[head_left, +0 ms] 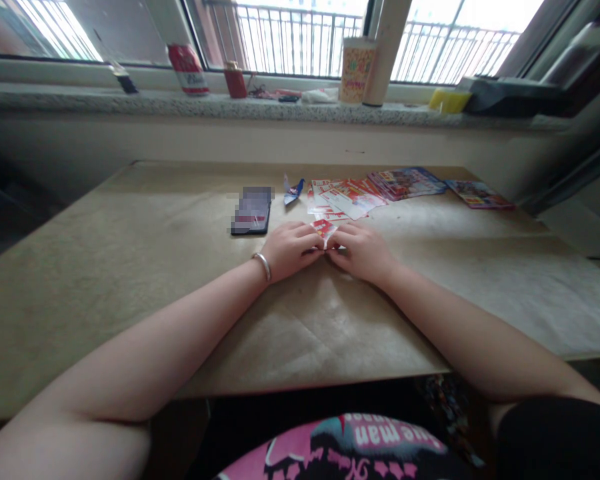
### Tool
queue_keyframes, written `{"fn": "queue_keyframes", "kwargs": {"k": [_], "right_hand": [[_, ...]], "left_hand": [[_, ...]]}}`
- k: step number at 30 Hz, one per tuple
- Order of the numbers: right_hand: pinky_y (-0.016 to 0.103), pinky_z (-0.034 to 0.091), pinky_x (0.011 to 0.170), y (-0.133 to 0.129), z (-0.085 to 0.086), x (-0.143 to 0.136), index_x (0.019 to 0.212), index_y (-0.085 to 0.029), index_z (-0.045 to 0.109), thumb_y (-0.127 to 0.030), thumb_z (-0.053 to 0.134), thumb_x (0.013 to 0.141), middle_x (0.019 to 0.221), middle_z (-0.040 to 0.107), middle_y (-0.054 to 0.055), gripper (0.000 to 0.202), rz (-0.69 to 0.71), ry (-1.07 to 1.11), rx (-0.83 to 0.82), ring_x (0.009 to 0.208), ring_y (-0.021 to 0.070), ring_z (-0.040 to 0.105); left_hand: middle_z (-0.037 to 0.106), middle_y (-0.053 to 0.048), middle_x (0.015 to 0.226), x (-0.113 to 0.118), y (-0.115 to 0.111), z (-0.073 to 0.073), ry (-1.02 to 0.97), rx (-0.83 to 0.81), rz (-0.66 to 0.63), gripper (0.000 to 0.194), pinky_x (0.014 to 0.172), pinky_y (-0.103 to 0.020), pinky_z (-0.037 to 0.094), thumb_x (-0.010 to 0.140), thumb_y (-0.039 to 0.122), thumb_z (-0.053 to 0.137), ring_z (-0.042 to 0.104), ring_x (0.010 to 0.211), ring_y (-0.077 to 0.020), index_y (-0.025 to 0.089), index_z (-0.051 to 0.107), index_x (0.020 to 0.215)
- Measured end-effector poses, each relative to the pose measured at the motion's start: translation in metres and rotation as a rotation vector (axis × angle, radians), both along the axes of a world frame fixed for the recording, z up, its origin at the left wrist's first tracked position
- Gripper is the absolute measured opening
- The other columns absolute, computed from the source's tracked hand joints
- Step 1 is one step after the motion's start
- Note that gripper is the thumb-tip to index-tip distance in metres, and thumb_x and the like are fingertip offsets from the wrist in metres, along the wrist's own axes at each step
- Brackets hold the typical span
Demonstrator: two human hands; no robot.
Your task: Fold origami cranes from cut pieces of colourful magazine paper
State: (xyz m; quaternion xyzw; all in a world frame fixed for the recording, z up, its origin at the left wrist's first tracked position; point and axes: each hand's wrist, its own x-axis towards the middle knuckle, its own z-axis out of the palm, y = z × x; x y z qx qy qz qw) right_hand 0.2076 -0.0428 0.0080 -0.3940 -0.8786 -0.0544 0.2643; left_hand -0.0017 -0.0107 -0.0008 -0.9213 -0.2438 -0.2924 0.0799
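Between both hands lies a small folded piece of red and white printed paper (325, 229), low over the table. My left hand (293, 248), with a silver bangle (263, 265) at the wrist, pinches its left side. From the right, my right hand (360, 250) grips the opposite side, and the fingertips of both hands nearly meet at the near corner. The fingers cover much of the paper. Just beyond it are several red and white printed sheets (347, 199), overlapping. A folded blue and white paper shape (294, 191) stands to their left.
A phone (251, 211), its screen blurred, lies left of the paper shape. Colourful printed leaflets (405, 183) and another leaflet (479, 194) lie at the back right. The windowsill (280, 110) behind holds a red can (188, 69), a red bottle (235, 80) and a patterned cup (357, 70).
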Motion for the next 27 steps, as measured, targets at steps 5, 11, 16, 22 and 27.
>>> {"fn": "queue_keyframes", "kwargs": {"k": [5, 11, 16, 22, 27], "right_hand": [[0.033, 0.041, 0.077, 0.001, -0.001, 0.0, 0.08, -0.022, 0.065, -0.027, 0.05, 0.09, 0.086, 0.066, 0.006, 0.018, 0.024, -0.056, 0.043, 0.084, 0.021, 0.055], [0.033, 0.04, 0.078, 0.003, -0.001, 0.003, 0.078, -0.022, 0.064, -0.026, 0.049, 0.09, 0.083, 0.065, 0.006, 0.019, 0.05, -0.057, 0.035, 0.084, 0.0207, 0.053], [0.032, 0.039, 0.075, 0.004, -0.002, 0.003, 0.076, -0.022, 0.063, -0.022, 0.051, 0.087, 0.082, 0.064, 0.005, 0.015, 0.072, -0.071, 0.019, 0.082, 0.0203, 0.052], [0.029, 0.038, 0.07, 0.008, -0.002, 0.013, 0.071, -0.022, 0.059, -0.02, 0.055, 0.082, 0.078, 0.063, 0.003, 0.012, 0.08, -0.038, -0.053, 0.079, 0.0185, 0.053], [0.028, 0.039, 0.067, 0.012, -0.003, 0.024, 0.069, -0.021, 0.058, -0.019, 0.057, 0.078, 0.078, 0.063, 0.003, 0.009, 0.073, 0.017, -0.136, 0.074, 0.0168, 0.054]], "left_hand": [[0.07, -0.003, 0.089, 0.002, -0.003, -0.001, 0.023, -0.002, -0.023, 0.019, 0.082, -0.031, 0.046, 0.092, 0.028, 0.051, 0.062, 0.084, -0.0171, 0.022, 0.066, 0.082], [0.07, -0.003, 0.084, 0.001, 0.0, 0.0, -0.021, -0.013, 0.034, 0.014, 0.084, -0.033, 0.044, 0.088, 0.027, 0.056, 0.06, 0.08, -0.0174, 0.021, 0.066, 0.08], [0.071, -0.002, 0.086, 0.001, 0.001, -0.001, 0.001, -0.015, 0.044, 0.013, 0.087, -0.034, 0.043, 0.086, 0.027, 0.057, 0.06, 0.081, -0.0175, 0.023, 0.068, 0.078], [0.07, 0.0, 0.081, -0.005, 0.005, -0.001, -0.003, -0.011, 0.053, 0.013, 0.085, -0.034, 0.042, 0.084, 0.025, 0.06, 0.059, 0.079, -0.0175, 0.022, 0.066, 0.074], [0.07, 0.0, 0.081, -0.014, 0.009, 0.001, -0.004, -0.032, 0.042, 0.009, 0.083, -0.033, 0.042, 0.083, 0.025, 0.061, 0.059, 0.079, -0.017, 0.021, 0.066, 0.077]]}}
